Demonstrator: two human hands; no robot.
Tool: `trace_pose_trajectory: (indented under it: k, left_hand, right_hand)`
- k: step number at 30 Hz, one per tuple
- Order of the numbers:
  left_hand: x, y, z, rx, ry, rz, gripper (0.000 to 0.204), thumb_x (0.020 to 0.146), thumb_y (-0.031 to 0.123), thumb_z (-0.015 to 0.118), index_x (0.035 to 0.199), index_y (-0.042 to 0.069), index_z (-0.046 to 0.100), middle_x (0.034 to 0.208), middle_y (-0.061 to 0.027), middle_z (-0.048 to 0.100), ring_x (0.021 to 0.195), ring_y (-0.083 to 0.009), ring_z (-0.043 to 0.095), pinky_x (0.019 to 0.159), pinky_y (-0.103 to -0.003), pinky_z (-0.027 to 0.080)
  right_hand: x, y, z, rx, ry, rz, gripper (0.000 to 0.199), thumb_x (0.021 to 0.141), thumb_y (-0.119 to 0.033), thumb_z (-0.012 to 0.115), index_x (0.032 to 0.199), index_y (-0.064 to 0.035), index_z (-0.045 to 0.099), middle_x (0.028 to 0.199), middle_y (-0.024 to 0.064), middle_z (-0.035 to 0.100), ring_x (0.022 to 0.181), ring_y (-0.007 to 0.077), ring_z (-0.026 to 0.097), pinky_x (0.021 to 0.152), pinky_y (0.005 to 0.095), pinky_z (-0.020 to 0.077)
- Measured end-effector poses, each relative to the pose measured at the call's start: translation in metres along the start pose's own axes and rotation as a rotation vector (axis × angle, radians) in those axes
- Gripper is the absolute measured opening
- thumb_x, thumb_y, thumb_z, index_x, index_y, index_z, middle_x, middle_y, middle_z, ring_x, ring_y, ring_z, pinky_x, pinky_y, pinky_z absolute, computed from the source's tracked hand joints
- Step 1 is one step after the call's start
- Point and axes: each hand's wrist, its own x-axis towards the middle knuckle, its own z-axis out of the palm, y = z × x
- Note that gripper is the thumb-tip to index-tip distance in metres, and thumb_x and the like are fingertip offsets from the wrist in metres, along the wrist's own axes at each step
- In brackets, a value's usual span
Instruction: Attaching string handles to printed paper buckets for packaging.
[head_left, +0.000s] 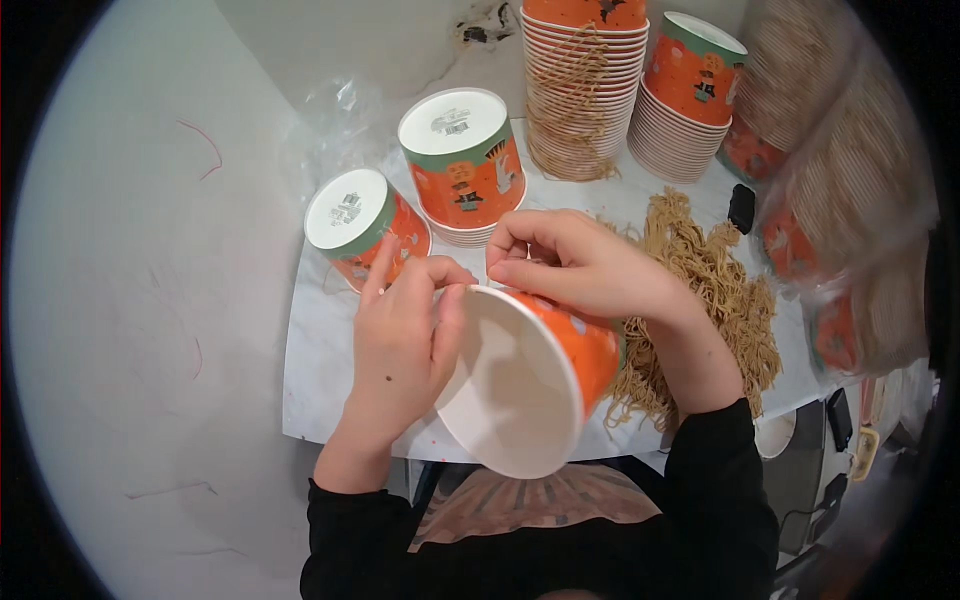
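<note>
Two hands on one paper tub (530, 385), orange outside, white inside, tipped on its side with the open mouth toward the camera and nothing in it. Left hand (400, 340) closed on the near left part of the rim, thumb inside the mouth, fingers curled over the edge. Right hand (575, 265) clamped over the top of the tub, fingertips pinched together at the rim just beside the left thumb; whether anything thin sits between those fingertips, impossible to tell. Tub held above the near edge of the white bench (320, 380), in front of the body.

Behind the hands, on the bench: a short stack of tubs (462, 165) upside down, white base up; just left of it a tilted stack (362, 222) leaning on its side, base toward the camera. Farther back, a tall stack (583, 90) with tan cord handles hanging down its side, and next to it another stack (690, 95), its top tub tilted. To the right of the right wrist, a loose heap of tan cord (715, 290) spread across the bench, partly under the forearm. Far right, bagged stacks (850, 200) in clear plastic, blurred. Crumpled clear plastic (335, 125) at the back left. Black sleeves on both forearms.
</note>
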Motion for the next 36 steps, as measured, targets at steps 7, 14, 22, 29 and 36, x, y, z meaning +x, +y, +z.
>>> trace_pose_trajectory:
  k: [7,14,22,29,36]
  left_hand:
    - [0.001,-0.002,0.014,-0.293,0.047,-0.24,0.003,0.098,0.001,0.055,0.1,0.0,0.055,0.086,-0.0084,0.065,0.072,-0.0225,0.067,0.078,-0.036,0.054]
    - [0.005,-0.019,0.029,-0.579,0.014,-0.314,0.005,0.102,0.004,0.053,0.103,0.0,0.053,0.088,-0.0064,0.064,0.082,-0.0132,0.065,0.071,-0.027,0.052]
    - [-0.013,-0.058,0.052,-1.66,-0.181,-0.754,0.021,0.098,0.014,0.063,0.114,0.0,0.06,0.104,-0.0064,0.068,0.09,-0.0111,0.068,0.079,-0.024,0.056]
    - [-0.023,-0.057,0.061,-1.839,-0.299,-0.854,0.031,0.091,0.009,0.071,0.116,-0.007,0.065,0.105,-0.0138,0.073,0.089,-0.0186,0.072,0.08,-0.029,0.059]
    - [-0.032,-0.068,0.064,-1.834,-0.252,-0.928,0.017,0.091,0.009,0.07,0.101,-0.004,0.07,0.1,-0.0131,0.073,0.085,-0.0184,0.072,0.079,-0.03,0.059]
  right_hand:
    - [-0.001,-0.011,0.002,0.104,0.023,-0.041,0.016,0.095,-0.017,0.069,0.094,-0.0014,0.067,0.075,-0.005,0.058,0.067,0.0004,0.049,0.057,0.0201,0.0387]
    - [0.007,0.002,0.008,0.014,0.062,-0.024,0.015,0.09,-0.015,0.072,0.088,-0.0003,0.066,0.071,-0.0067,0.055,0.065,0.0004,0.046,0.057,0.0199,0.0375]
    - [0.016,0.017,0.011,0.114,0.068,-0.048,0.009,0.091,-0.01,0.067,0.092,-0.0009,0.065,0.079,-0.0047,0.059,0.07,0.0004,0.05,0.06,0.0192,0.0399]
    - [0.022,0.025,0.017,0.119,-0.033,0.004,0.006,0.091,-0.008,0.065,0.09,-0.0028,0.063,0.078,-0.0063,0.057,0.07,0.0004,0.05,0.06,0.0188,0.04]
    - [0.02,0.014,-0.008,-0.097,-0.132,-0.051,0.009,0.088,-0.01,0.069,0.087,-0.0049,0.062,0.075,-0.0052,0.055,0.066,0.0018,0.047,0.057,0.0204,0.0384]
